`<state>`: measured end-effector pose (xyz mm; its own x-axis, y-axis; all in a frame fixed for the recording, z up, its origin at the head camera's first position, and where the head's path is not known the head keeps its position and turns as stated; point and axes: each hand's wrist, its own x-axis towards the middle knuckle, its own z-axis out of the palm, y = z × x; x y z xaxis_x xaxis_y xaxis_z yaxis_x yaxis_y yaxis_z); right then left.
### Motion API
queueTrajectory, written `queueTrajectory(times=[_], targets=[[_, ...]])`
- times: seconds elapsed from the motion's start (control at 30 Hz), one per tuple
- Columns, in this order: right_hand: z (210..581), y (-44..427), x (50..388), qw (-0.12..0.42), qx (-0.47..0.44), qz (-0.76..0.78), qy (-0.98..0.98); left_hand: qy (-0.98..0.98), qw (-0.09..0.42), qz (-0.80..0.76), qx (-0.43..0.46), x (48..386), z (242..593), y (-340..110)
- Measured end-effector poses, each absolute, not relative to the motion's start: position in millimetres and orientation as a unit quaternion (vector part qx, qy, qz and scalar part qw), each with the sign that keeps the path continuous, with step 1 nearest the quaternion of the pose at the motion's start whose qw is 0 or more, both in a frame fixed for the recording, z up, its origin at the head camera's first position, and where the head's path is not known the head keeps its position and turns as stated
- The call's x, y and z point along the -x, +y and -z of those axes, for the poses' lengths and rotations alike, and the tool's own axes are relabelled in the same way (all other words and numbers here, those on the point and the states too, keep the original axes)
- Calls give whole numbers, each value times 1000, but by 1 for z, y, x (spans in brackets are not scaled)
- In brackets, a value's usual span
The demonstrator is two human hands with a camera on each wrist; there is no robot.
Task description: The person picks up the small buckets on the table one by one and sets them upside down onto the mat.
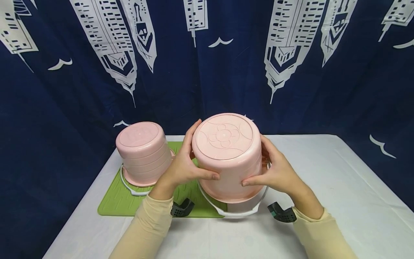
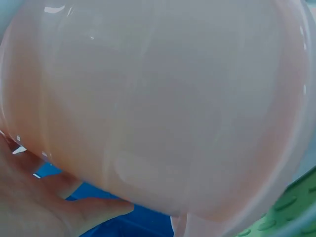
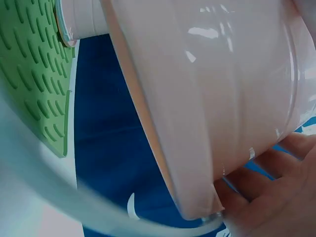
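Both hands hold a pink bucket (image 1: 226,144) bottom up, its flower-patterned base turned toward the head camera. My left hand (image 1: 185,163) grips its left side, thumb across the near wall and fingers behind. On the right side, my right hand (image 1: 275,171) grips it the same way. The right wrist view shows the bucket's rim (image 3: 163,108) raised off the table, with the fingers against the wall. A white handle (image 1: 239,214) hangs below the rim. To the left, a second pink bucket (image 1: 147,154) stands upside down, its white handle lying beside it.
A green ridged mat (image 1: 123,205) lies on the white-covered table (image 1: 323,172), under the second bucket and partly below the held one. Behind the table hangs a dark blue curtain (image 1: 226,82) with white building prints. Black straps (image 1: 182,208) sit at both wrists.
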<state>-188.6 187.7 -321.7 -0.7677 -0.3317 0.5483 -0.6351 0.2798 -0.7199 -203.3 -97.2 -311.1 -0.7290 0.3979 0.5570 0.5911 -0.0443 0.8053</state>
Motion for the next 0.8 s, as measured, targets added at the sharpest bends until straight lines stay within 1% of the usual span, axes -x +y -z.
queueTrajectory(times=[0.17,0.3,0.57,0.8], targets=[[324,185,189,120,-308,-517,-790,-702,83,613,351,203,309,-100],[324,184,191,113,-316,-519,-786,-713,92,604,344,203,308,-101],[325,185,190,131,-310,-498,-800,-747,95,578,314,204,307,-105],[323,179,187,144,-310,-517,-785,-740,79,575,340,204,306,-106]])
